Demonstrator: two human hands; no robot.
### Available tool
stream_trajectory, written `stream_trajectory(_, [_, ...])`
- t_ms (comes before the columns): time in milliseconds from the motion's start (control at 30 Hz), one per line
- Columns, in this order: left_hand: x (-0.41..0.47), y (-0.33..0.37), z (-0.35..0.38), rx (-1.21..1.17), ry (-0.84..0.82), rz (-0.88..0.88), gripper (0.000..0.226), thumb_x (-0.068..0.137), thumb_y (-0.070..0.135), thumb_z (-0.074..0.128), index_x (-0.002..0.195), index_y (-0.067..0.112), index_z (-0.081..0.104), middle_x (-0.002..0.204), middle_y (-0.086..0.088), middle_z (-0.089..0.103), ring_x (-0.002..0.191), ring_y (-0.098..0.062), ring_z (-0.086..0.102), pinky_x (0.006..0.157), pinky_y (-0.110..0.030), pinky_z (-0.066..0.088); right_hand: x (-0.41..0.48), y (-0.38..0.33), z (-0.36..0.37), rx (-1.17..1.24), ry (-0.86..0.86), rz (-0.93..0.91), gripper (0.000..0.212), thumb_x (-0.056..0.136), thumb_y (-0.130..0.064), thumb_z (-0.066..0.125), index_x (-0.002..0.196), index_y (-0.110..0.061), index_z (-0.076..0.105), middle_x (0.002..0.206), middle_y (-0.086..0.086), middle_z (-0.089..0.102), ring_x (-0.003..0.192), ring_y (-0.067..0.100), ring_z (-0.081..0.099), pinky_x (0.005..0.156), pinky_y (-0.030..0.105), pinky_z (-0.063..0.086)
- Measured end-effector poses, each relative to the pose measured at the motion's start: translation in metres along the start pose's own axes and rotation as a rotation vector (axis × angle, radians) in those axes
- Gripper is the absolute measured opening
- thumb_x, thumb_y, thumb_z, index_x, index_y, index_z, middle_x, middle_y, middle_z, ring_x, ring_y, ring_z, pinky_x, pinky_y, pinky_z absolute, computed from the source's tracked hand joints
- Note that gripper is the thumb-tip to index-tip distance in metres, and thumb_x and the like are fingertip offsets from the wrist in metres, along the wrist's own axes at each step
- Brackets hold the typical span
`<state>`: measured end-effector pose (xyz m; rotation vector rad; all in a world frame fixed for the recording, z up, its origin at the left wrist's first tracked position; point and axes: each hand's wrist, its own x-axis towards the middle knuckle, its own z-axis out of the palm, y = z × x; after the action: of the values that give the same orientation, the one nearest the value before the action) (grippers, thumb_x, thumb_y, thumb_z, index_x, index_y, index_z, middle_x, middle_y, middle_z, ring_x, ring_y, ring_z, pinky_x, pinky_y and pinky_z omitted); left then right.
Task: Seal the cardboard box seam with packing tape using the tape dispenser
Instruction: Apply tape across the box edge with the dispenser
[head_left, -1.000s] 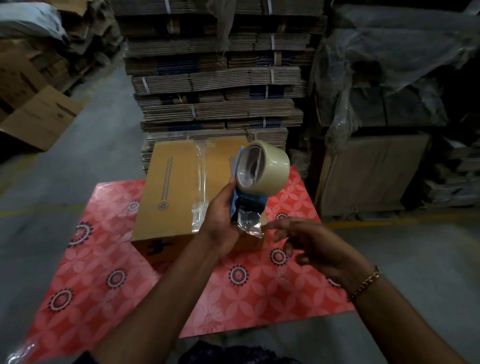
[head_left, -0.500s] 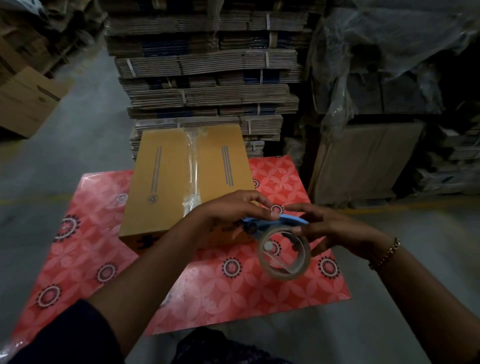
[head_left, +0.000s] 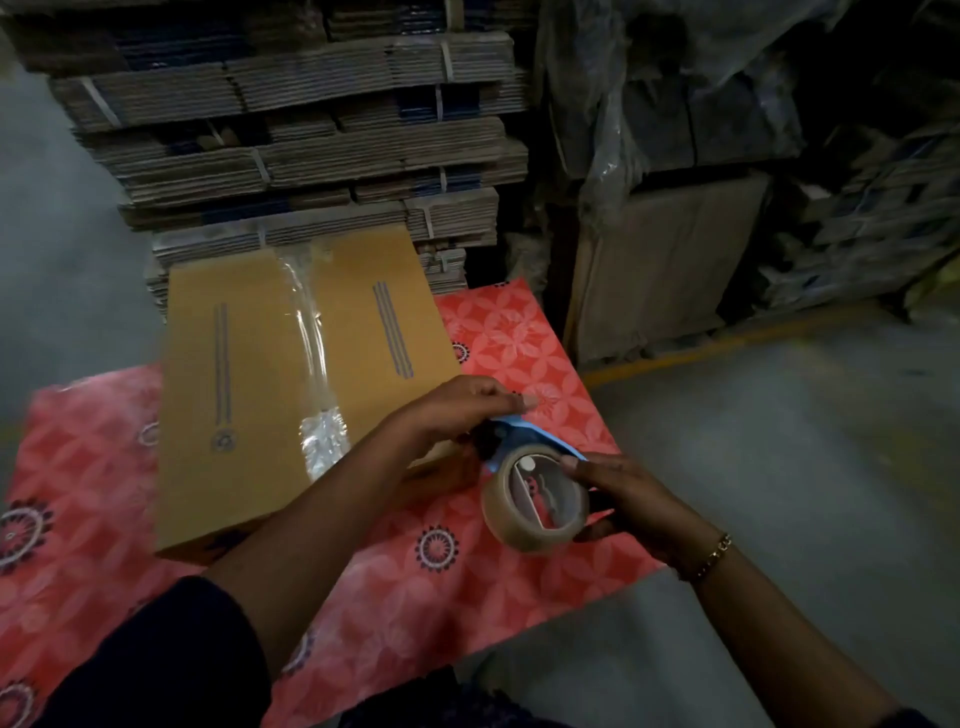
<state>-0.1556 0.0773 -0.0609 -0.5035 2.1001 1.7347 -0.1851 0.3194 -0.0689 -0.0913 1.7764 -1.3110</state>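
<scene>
1. Near the lower edge of the frame, two forearms reach forward: the left one, with a dark sleeve (head_left: 156, 654) at the lower left, goes up and to the right; the right one comes from the lower right and has a gold bracelet (head_left: 712, 556) at the wrist.
2. The right hand (head_left: 623, 499) is curled and closed on the roll of packing tape (head_left: 535, 501), with fingertips on its upper rim.
3. The left hand (head_left: 452, 415), palm down, is pinched together on the blue body of the tape dispenser (head_left: 524, 436), just above the roll.
4. Both hands hold the dispenser right of centre, above the red patterned mat (head_left: 467, 597).
5. The cardboard box (head_left: 249, 389) lies on the mat at centre left, just beside the left wrist; clear tape (head_left: 311, 358) runs along its middle seam.
6. Behind, at the top of the frame, there are stacks of flattened cartons (head_left: 311, 145).
</scene>
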Motion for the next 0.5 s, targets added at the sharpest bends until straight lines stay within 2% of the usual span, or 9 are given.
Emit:
stream_trajectory(33, [0.007, -0.002, 0.000, -0.044, 0.038, 0.022, 0.031, 0.090, 0.046, 0.070, 0.085, 0.017, 0.061, 0.066, 0.004, 0.061, 0.058, -0.010, 0.054, 0.052, -0.021, 0.042, 0.006, 0.006, 0.000, 0.069, 0.031, 0.015, 0.030, 0.099, -0.031, 0.062, 0.112, -0.007, 0.076, 0.089, 0.011, 0.077, 0.072, 0.020, 0.076, 0.058, 0.034, 0.063])
stream_trajectory(100, [0.019, -0.012, -0.002, -0.048, 0.169, 0.153, 0.030, 0.093, 0.049, 0.064, 0.081, 0.022, 0.061, 0.076, 0.000, 0.063, 0.070, -0.012, 0.057, 0.069, -0.029, 0.045, 0.018, 0.018, -0.001, 0.195, 0.098, 0.039, 0.032, 0.099, -0.031, 0.063, 0.116, -0.006, 0.074, 0.094, 0.013, 0.075, 0.072, 0.020, 0.075, 0.059, 0.034, 0.063])
stream_trajectory(167, [0.032, -0.027, -0.010, 0.080, 0.330, 0.263, 0.024, 0.095, 0.049, 0.059, 0.090, 0.027, 0.066, 0.092, -0.001, 0.069, 0.087, -0.014, 0.061, 0.081, -0.034, 0.046, 0.035, 0.027, -0.003, 0.312, 0.171, 0.051, 0.029, 0.100, -0.031, 0.062, 0.115, -0.010, 0.074, 0.097, 0.012, 0.073, 0.071, 0.019, 0.074, 0.060, 0.033, 0.063])
stream_trajectory(233, [0.044, -0.049, -0.017, 0.335, 0.464, 0.329, 0.038, 0.095, 0.055, 0.049, 0.103, 0.023, 0.068, 0.109, -0.002, 0.071, 0.103, -0.021, 0.062, 0.089, -0.039, 0.048, 0.052, 0.032, -0.006, 0.419, 0.240, 0.051, 0.026, 0.100, -0.029, 0.061, 0.112, -0.009, 0.072, 0.099, 0.013, 0.070, 0.072, 0.020, 0.072, 0.060, 0.032, 0.064])
stream_trajectory(300, [0.053, -0.073, -0.019, 0.610, 0.541, 0.367, 0.047, 0.094, 0.056, 0.043, 0.113, 0.021, 0.068, 0.123, -0.003, 0.068, 0.116, -0.028, 0.057, 0.094, -0.045, 0.045, 0.071, 0.031, -0.007, 0.481, 0.303, 0.048, 0.015, 0.101, -0.024, 0.061, 0.105, -0.012, 0.068, 0.094, 0.012, 0.068, 0.064, 0.015, 0.071, 0.057, 0.032, 0.064])
stream_trajectory(400, [0.057, -0.096, -0.011, 0.857, 0.604, 0.412, 0.035, 0.094, 0.046, 0.048, 0.114, 0.023, 0.066, 0.139, 0.000, 0.059, 0.130, -0.026, 0.049, 0.098, -0.048, 0.037, 0.104, 0.028, -0.006, 0.494, 0.380, 0.085, 0.008, 0.102, -0.016, 0.057, 0.106, -0.013, 0.062, 0.080, 0.005, 0.061, 0.048, 0.008, 0.064, 0.057, 0.032, 0.065])
stream_trajectory(500, [0.058, -0.100, -0.009, 0.911, 0.630, 0.427, 0.027, 0.094, 0.039, 0.052, 0.111, 0.022, 0.065, 0.141, -0.002, 0.058, 0.133, -0.026, 0.046, 0.100, -0.050, 0.035, 0.138, 0.027, -0.003, 0.453, 0.413, 0.152, 0.009, 0.100, -0.016, 0.055, 0.101, -0.012, 0.063, 0.082, 0.006, 0.060, 0.059, 0.017, 0.063, 0.049, 0.032, 0.063])
